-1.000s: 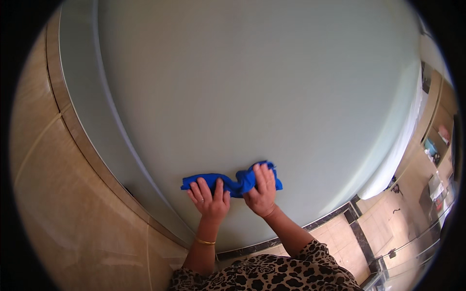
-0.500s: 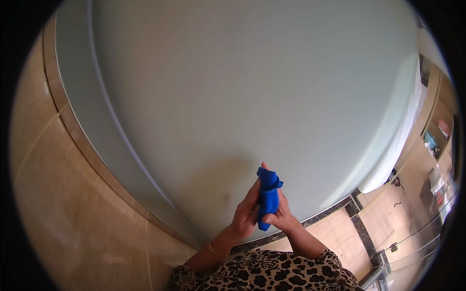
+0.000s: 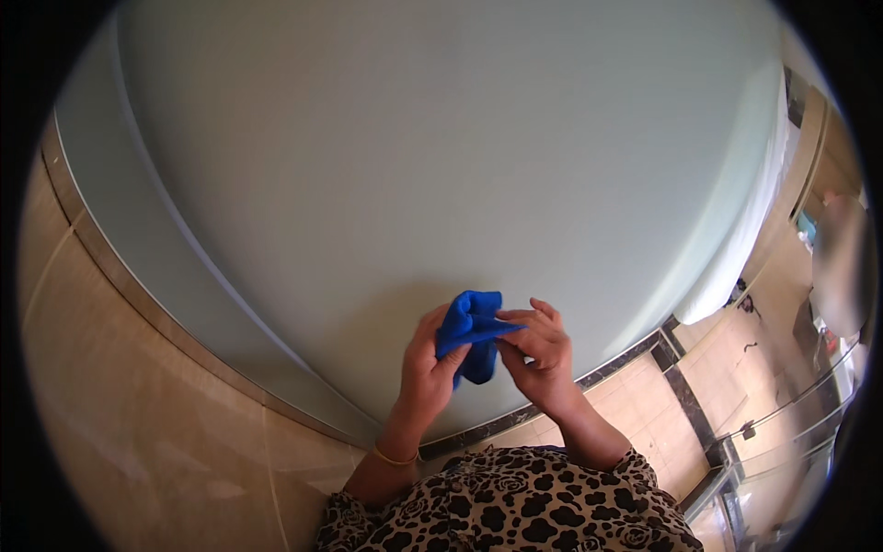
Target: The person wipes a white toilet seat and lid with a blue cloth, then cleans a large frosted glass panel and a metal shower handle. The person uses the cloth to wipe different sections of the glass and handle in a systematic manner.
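Note:
A blue cloth [image 3: 472,317], folded and crumpled, is held up between my two hands. My left hand [image 3: 427,363] wraps round its left side, thumb on the near face; the fingers behind it are partly hidden. With thumb and fingers, my right hand [image 3: 540,352] pinches a pointed corner of the cloth on the right, its other fingers spread upward. A loose fold hangs below, between the hands. Right behind them rises a large frosted glass panel [image 3: 441,184], on which a soft shadow falls near the cloth. A thin yellow bangle [image 3: 395,458] circles my left wrist.
Beige tiled wall [image 3: 166,368] runs along the left, bordering the glass. A dark marble strip [image 3: 487,419] lies at the panel's foot, with pale floor tiles [image 3: 635,405] beyond. White fabric [image 3: 713,290] hangs at the right. Clear glass with metal fittings [image 3: 747,430] stands at lower right.
The cloth has gone from a tight bundle pressed between both palms to a looser, partly opened fold. My hands have moved up and apart, the right one now pinching a corner.

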`<action>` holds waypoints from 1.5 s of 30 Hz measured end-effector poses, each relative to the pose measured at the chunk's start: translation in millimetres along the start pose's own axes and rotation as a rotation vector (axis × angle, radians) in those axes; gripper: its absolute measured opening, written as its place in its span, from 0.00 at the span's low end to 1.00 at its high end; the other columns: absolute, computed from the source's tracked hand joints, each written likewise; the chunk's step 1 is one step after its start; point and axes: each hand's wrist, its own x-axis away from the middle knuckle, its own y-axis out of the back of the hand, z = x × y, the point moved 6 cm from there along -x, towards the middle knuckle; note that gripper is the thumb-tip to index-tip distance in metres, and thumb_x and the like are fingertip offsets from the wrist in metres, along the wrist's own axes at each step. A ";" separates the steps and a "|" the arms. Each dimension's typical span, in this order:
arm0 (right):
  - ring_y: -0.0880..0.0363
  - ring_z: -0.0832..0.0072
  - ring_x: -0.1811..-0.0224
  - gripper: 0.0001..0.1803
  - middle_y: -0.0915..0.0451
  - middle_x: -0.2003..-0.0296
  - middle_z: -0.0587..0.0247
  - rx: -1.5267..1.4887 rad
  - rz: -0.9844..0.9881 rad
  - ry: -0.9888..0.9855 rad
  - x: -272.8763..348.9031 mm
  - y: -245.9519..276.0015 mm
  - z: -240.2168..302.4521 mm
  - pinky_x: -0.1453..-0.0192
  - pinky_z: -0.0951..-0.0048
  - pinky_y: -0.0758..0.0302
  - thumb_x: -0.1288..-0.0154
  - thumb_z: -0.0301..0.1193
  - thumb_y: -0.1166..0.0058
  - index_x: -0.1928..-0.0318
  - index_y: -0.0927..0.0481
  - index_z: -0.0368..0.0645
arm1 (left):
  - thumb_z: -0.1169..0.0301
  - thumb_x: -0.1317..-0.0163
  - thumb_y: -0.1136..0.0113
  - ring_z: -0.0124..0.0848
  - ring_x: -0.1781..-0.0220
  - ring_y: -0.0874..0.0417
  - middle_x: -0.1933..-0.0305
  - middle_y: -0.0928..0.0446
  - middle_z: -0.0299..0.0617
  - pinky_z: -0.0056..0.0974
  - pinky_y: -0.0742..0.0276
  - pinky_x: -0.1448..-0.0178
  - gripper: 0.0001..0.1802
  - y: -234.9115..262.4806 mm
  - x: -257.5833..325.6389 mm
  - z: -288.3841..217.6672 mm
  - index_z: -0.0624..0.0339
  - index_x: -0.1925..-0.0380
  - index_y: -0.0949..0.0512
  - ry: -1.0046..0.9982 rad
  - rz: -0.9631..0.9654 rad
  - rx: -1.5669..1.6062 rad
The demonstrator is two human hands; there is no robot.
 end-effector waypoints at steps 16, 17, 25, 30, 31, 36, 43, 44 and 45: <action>0.23 0.81 0.61 0.22 0.18 0.61 0.68 -0.601 -0.324 -0.578 12.9 36.6 -86.8 0.52 0.78 0.25 0.49 0.13 0.48 0.51 0.21 0.36 | 0.79 0.41 0.37 0.37 0.48 0.20 0.47 0.22 0.49 0.39 0.24 0.45 0.23 22.9 -34.6 -56.5 0.63 0.44 0.26 -0.279 -0.085 -0.278; 0.22 0.79 0.58 0.22 0.18 0.59 0.65 -0.557 -0.486 -0.453 1.9 57.3 -80.0 0.49 0.75 0.25 0.49 0.12 0.50 0.51 0.21 0.36 | 0.80 0.41 0.38 0.37 0.47 0.21 0.46 0.22 0.49 0.39 0.25 0.45 0.22 36.3 -37.0 -68.2 0.64 0.45 0.25 -0.383 -0.187 -0.400; 0.46 0.38 0.27 0.44 0.41 0.31 0.39 0.385 -0.425 0.115 -49.0 5.5 -35.6 0.27 0.45 0.43 0.57 0.22 0.38 0.33 0.34 0.41 | 0.68 0.36 0.41 0.51 0.32 0.34 0.34 0.32 0.50 0.56 0.45 0.29 0.19 39.2 -48.9 -99.0 0.57 0.45 0.24 -0.746 -0.627 -1.258; 0.45 0.50 0.26 0.37 0.34 0.32 0.53 0.326 -0.176 0.220 -8.4 -47.9 -50.5 0.31 0.42 0.44 0.53 0.36 0.30 0.39 0.24 0.46 | 0.62 0.31 0.48 0.56 0.25 0.43 0.28 0.38 0.54 0.61 0.60 0.24 0.22 67.8 -49.1 -57.2 0.55 0.40 0.27 -0.734 -0.645 -1.452; 0.43 0.52 0.26 0.34 0.32 0.33 0.57 0.414 -0.206 0.245 -13.7 -37.0 -54.7 0.30 0.42 0.46 0.52 0.35 0.31 0.41 0.22 0.48 | 0.61 0.30 0.50 0.56 0.25 0.43 0.28 0.39 0.54 0.61 0.61 0.24 0.22 69.8 -48.8 -50.2 0.55 0.39 0.27 -0.759 -0.662 -1.471; 0.46 0.43 0.27 0.27 0.39 0.30 0.49 0.556 -0.422 0.138 -55.9 31.4 -71.1 0.29 0.40 0.49 0.45 0.38 0.34 0.42 0.20 0.53 | 0.59 0.26 0.57 0.57 0.25 0.44 0.28 0.39 0.56 0.61 0.62 0.24 0.22 67.9 -47.0 -33.5 0.55 0.39 0.27 -0.803 -0.705 -1.500; 0.48 0.51 0.25 0.31 0.40 0.28 0.62 0.386 -0.187 0.376 -47.6 -58.6 -25.4 0.28 0.39 0.50 0.46 0.44 0.35 0.39 0.23 0.58 | 0.61 0.26 0.57 0.58 0.25 0.44 0.28 0.39 0.57 0.62 0.60 0.24 0.21 62.3 -44.1 -32.9 0.57 0.40 0.26 -0.806 -0.652 -1.469; 0.44 0.60 0.26 0.31 0.36 0.30 0.68 0.415 -0.095 0.395 -50.8 -71.0 -12.6 0.29 0.44 0.47 0.45 0.42 0.35 0.38 0.24 0.58 | 0.61 0.26 0.57 0.58 0.25 0.44 0.28 0.39 0.57 0.62 0.60 0.24 0.21 63.5 -42.9 -31.2 0.57 0.40 0.26 -0.806 -0.639 -1.474; 0.40 0.64 0.27 0.31 0.33 0.32 0.70 0.406 -0.113 0.453 -59.0 -73.2 -4.5 0.31 0.47 0.45 0.44 0.39 0.35 0.38 0.25 0.58 | 0.61 0.26 0.57 0.57 0.25 0.44 0.28 0.39 0.57 0.62 0.60 0.24 0.21 64.4 -41.7 -28.8 0.57 0.40 0.26 -0.803 -0.621 -1.484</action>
